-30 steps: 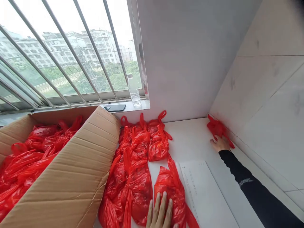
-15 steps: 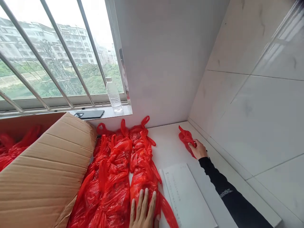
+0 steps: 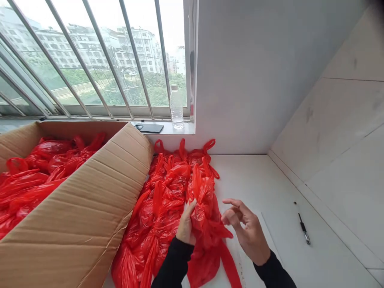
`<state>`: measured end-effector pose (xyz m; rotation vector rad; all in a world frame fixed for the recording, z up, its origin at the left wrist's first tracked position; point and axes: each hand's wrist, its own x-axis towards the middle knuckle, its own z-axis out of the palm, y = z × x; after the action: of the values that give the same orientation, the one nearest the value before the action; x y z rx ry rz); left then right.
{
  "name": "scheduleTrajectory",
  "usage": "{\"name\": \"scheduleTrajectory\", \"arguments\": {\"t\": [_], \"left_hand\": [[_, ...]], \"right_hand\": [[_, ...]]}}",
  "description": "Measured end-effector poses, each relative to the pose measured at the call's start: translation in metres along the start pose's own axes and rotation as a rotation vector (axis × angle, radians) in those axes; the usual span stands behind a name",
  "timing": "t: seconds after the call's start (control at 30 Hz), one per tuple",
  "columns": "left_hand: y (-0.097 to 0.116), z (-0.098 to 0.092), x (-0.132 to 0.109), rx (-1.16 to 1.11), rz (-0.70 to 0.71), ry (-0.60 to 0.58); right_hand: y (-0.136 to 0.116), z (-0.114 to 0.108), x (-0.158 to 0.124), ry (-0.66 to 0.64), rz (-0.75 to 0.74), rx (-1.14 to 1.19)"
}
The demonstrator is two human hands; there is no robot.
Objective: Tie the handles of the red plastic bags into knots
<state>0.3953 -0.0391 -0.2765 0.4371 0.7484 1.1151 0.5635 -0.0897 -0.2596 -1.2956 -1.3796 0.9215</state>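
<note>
My left hand (image 3: 186, 225) is closed around a red plastic bag (image 3: 204, 218), thumb on its side, lifted in front of other bags. Just right of it is my right hand (image 3: 246, 232), fingers curved and apart, with nothing in them. Rows of filled red plastic bags (image 3: 163, 200) with knotted tops lie to the left and behind. What the bags contain cannot be made out. A white paper pad (image 3: 268, 230) lies partly hidden under my right hand.
An open cardboard box (image 3: 105, 188) full of red bags stands at the left. A black pen (image 3: 304, 230) lies on the white tabletop (image 3: 264, 178) to the right. On the sill of the barred window are a phone (image 3: 151, 128) and a clear bottle (image 3: 177, 107).
A red bag that my right hand held at the far right is gone from there; my left hand, earlier flat on the bags, now grips one. My right hand has come inward, emptied. The view has swung left.
</note>
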Motion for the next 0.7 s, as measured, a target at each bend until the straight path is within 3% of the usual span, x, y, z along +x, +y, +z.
{"name": "scheduleTrajectory", "arguments": {"t": [0.07, 0.1, 0.23, 0.37, 0.5, 0.7], "left_hand": [[-0.001, -0.015, 0.008, 0.003, 0.009, 0.036], [-0.003, -0.022, 0.011, 0.021, 0.015, 0.031], [-0.013, -0.038, 0.018, 0.214, 0.096, -0.053], [-0.016, -0.038, 0.018, 0.401, 0.167, -0.130], [-0.016, -0.036, 0.020, 0.461, 0.190, -0.177], [-0.018, -0.035, 0.023, 0.408, 0.069, -0.024]], "right_hand": [[0.016, 0.009, 0.011, 0.130, 0.051, 0.040], [0.025, 0.013, 0.017, 0.135, 0.068, 0.045], [0.047, 0.028, 0.029, 0.021, 0.104, 0.141], [0.057, 0.032, 0.027, -0.042, 0.093, 0.284], [0.060, 0.028, 0.025, -0.001, 0.099, 0.329], [0.058, 0.027, 0.019, 0.064, 0.096, 0.302]]}}
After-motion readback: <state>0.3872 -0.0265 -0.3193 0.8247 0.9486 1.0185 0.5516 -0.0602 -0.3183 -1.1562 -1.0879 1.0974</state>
